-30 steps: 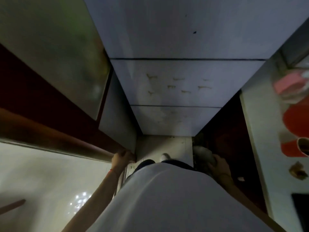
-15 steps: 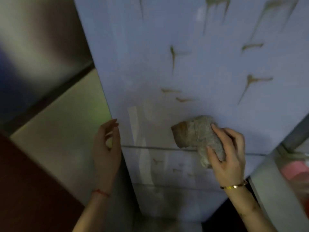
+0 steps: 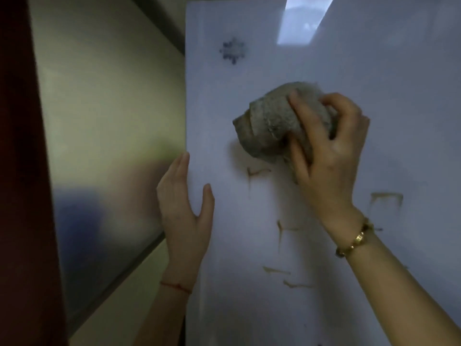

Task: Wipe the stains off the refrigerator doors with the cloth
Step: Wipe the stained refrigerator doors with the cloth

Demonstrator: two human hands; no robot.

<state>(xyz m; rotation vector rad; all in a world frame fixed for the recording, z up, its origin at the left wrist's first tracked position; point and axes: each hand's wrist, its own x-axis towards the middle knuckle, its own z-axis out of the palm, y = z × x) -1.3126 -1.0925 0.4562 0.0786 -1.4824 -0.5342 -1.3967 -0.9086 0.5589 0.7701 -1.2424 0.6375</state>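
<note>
The white refrigerator door [image 3: 374, 101] fills the right of the head view. Several brown drip stains [image 3: 257, 172] mark it below the centre, with another stain [image 3: 386, 197] further right. My right hand [image 3: 329, 156], with a gold bracelet on its wrist, presses a bunched grey cloth [image 3: 269, 121] flat against the door just above the stains. My left hand [image 3: 184, 208] rests on the door's left edge, fingers wrapped around the side and thumb on the front. A blue snowflake mark [image 3: 233, 51] sits near the door's top left.
A pale frosted panel [image 3: 104, 121] stands left of the refrigerator, with a dark red-brown frame [image 3: 22, 171] at the far left. A bright reflection [image 3: 303, 20] shows at the top of the door.
The view has swung from the floor up the refrigerator front. My right hand has carried the cloth up from the lower door seam to the upper door. My left hand now holds the door's edge.
</note>
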